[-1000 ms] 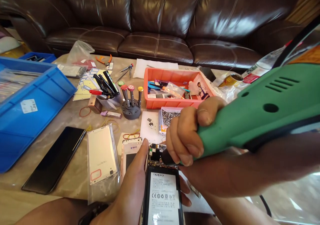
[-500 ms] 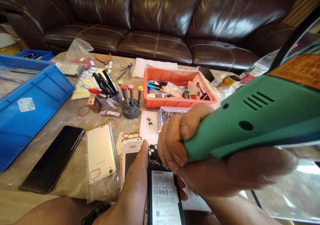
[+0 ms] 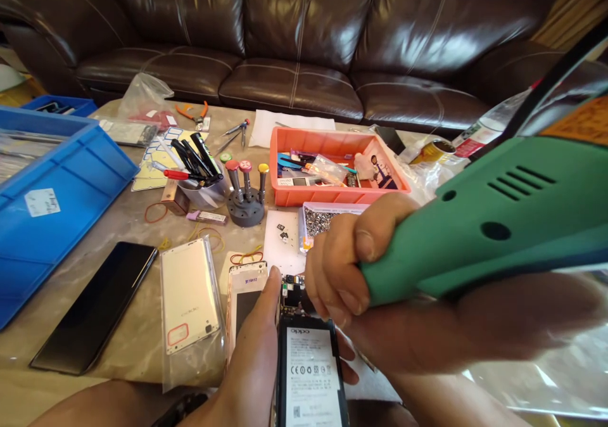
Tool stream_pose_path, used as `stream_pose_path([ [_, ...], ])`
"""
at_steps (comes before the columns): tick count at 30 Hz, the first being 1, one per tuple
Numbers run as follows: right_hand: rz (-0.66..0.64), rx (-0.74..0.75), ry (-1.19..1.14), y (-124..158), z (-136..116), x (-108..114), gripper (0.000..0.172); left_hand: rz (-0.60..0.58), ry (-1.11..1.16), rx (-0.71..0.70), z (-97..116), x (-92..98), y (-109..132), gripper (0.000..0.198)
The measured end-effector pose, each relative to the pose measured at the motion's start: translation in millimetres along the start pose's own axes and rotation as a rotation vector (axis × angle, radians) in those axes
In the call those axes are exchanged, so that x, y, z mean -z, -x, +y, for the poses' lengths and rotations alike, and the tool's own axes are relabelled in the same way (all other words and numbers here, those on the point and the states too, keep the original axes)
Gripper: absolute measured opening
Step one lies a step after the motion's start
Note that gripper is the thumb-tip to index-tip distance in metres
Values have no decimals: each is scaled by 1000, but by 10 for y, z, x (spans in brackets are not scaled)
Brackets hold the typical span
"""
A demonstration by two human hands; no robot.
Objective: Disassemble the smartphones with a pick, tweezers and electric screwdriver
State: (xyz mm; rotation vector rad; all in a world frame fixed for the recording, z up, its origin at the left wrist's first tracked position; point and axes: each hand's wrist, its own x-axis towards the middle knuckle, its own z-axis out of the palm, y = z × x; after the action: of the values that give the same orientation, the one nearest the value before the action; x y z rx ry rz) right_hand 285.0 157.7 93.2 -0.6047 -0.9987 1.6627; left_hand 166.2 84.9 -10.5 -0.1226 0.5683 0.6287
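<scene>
My right hand is wrapped round the narrow front end of a big green electric screwdriver, whose tip points down at the exposed circuit board at the top of an opened phone. The phone shows its white-labelled battery. My left hand holds the phone's left edge, thumb along the side, fingers curled under it. A pink-rimmed phone frame lies just left of my thumb.
A bagged white phone back and a black phone lie to the left, beside a blue bin. An orange tray of parts, a screwdriver stand, a tool bowl and a screw box sit behind. A brown leather sofa is beyond.
The green screwdriver and my right hand shifted slightly left and tilted, then settled back over the phone's top. My left hand keeps its hold on the phone.
</scene>
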Motion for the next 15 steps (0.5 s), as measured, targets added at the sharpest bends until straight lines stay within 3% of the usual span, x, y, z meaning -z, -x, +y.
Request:
stream_pose_path([
  [4, -31, -86, 38, 2, -131, 47, 43, 38, -28, 9, -25, 21, 4, 92],
  [11, 177, 105, 12, -1, -76, -25, 45, -12, -39, 9, -25, -98, 39, 89],
  [15, 172, 104, 66, 8, -108, 33, 42, -40, -35, 14, -22, -135, 44, 87],
])
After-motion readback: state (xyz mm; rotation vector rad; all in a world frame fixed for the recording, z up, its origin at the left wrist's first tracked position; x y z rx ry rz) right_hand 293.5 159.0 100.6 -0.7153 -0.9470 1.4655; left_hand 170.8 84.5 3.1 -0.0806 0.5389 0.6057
